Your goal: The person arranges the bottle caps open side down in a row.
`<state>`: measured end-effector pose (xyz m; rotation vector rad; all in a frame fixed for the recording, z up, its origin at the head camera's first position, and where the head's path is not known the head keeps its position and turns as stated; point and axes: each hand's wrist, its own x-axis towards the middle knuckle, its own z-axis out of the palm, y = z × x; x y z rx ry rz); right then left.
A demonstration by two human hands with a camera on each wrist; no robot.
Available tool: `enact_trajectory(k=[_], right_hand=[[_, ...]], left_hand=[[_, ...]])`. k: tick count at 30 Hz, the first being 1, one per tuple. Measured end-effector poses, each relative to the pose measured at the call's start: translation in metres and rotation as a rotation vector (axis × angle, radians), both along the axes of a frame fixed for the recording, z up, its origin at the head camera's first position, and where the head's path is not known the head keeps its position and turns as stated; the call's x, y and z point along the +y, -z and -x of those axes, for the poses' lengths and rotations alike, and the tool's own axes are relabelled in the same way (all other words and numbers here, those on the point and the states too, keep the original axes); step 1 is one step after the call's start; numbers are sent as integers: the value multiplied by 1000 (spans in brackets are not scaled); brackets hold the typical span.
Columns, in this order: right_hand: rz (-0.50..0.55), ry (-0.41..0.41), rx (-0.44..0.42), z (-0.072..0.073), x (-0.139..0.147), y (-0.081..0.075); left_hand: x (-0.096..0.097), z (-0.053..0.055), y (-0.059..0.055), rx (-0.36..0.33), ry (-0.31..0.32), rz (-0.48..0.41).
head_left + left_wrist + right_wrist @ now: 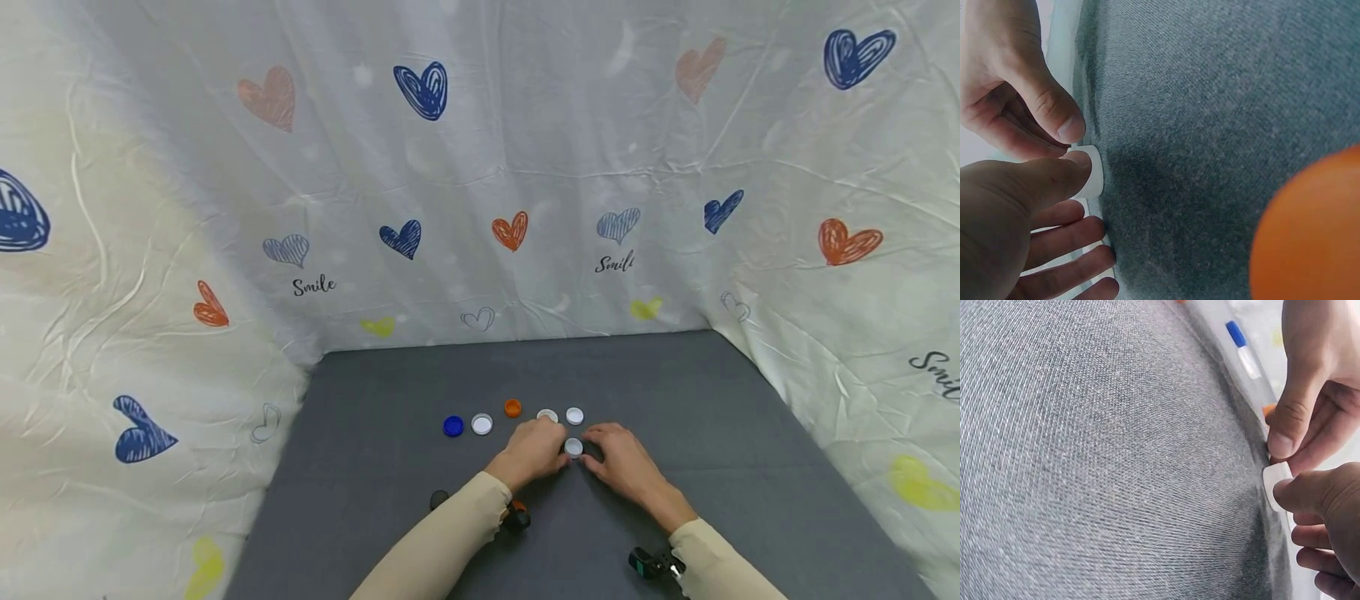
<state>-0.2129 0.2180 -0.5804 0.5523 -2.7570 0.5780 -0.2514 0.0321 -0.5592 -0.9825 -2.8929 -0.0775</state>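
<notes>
In a pinching grip, the left hand (532, 450) and right hand (624, 463) hold the white cap (573, 448) by opposite edges, though whether it rests on the counter (720, 417) is unclear, another white lid (574, 416) just beyond, room running rightward to the counter's edge.

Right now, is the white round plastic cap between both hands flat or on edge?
Flat: in the head view, the cap shows a circular face; both wrist views show its side.
</notes>
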Motion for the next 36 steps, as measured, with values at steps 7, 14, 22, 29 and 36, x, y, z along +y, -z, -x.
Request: enact_trajectory(k=[7,14,22,29,36], right_hand=[[24,-10,9,0,-2,2],[36,-4,17,-1,-5,2],[21,-6,12,-3,-6,-2],[30,-32,67,-3,-9,-9],[7,-47,94,-4,-14,-20]], left_hand=[[4,2,1,33,-9,21],[5,3,2,35,-14,15],[1,3,2,16,2,-23],[-8,3,-2,39,13,-96],[-17,1,-12,47,18,-127]])
